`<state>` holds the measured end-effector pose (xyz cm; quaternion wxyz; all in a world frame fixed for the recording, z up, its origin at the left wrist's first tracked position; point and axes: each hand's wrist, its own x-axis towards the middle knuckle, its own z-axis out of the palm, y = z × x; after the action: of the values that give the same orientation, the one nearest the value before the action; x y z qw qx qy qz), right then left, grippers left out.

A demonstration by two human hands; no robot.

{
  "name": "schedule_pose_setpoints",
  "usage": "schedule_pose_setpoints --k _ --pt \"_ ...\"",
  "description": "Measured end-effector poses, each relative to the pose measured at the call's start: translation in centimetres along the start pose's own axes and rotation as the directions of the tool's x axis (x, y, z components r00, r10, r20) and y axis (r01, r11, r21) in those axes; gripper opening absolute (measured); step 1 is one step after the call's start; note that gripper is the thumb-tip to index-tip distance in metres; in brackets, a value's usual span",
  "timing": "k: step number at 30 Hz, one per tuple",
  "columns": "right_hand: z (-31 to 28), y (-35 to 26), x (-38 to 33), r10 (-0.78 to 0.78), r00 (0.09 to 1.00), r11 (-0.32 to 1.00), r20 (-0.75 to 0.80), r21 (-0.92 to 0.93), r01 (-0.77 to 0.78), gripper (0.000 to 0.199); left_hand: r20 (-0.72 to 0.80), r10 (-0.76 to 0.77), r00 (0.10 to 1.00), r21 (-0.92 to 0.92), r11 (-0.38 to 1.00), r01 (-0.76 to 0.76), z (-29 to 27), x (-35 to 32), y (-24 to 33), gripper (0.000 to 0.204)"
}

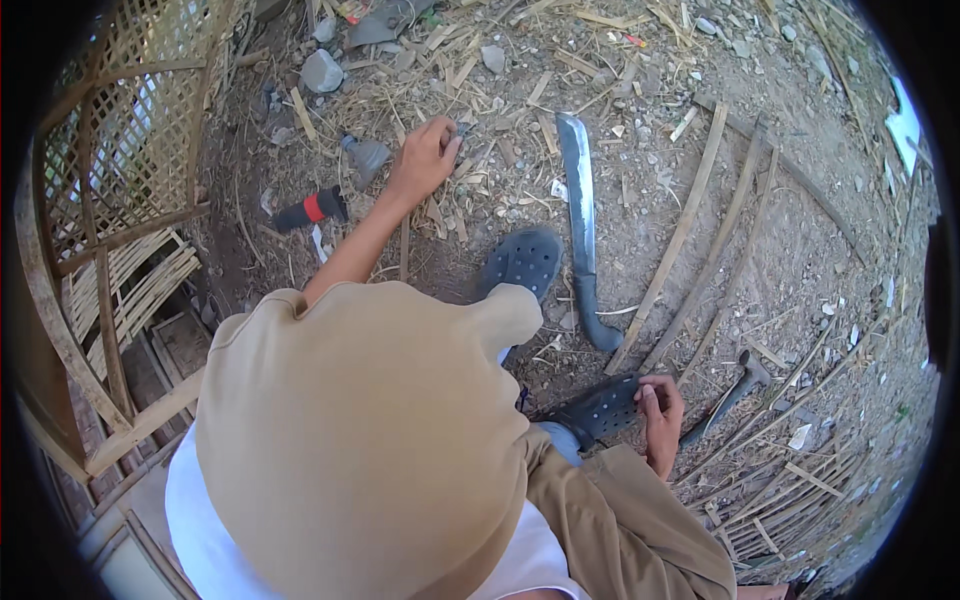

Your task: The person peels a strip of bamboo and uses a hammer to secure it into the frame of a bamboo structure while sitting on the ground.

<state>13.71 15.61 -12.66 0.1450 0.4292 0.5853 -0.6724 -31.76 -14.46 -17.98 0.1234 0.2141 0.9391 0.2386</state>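
Note:
My left hand reaches down to the littered ground, thumb and fingers pinched together at a small greyish thing I cannot make out. My right hand hangs beside the toe of a dark clog, its fingers curled in; whatever they hold, if anything, is hidden. Between and beyond the hands lies a machete, blade pointing away and black handle toward me. A hammer lies just right of my right hand. Near my left forearm are a black cylinder with a red band and a greyish plastic bottle piece.
Long bamboo strips lie right of the machete, with a heap of thin strips at lower right. A woven lattice panel on a wooden frame stands at the left. Stones and bamboo scraps litter the soil. My other clog is mid-view.

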Motion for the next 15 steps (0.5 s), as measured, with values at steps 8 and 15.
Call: schedule_pose_setpoints --k 8,15 --pt "1.8 -2.1 1.8 -0.113 0.992 0.945 0.048 -0.302 0.123 0.01 -0.075 0.017 0.997 0.182 0.983 -0.003 0.8 0.1 0.5 0.015" --pt "1.7 -1.6 1.3 -0.149 0.989 0.954 0.024 -0.261 0.15 0.011 -0.027 -0.017 1.0 0.264 0.964 0.023 0.9 1.1 1.0 0.014"
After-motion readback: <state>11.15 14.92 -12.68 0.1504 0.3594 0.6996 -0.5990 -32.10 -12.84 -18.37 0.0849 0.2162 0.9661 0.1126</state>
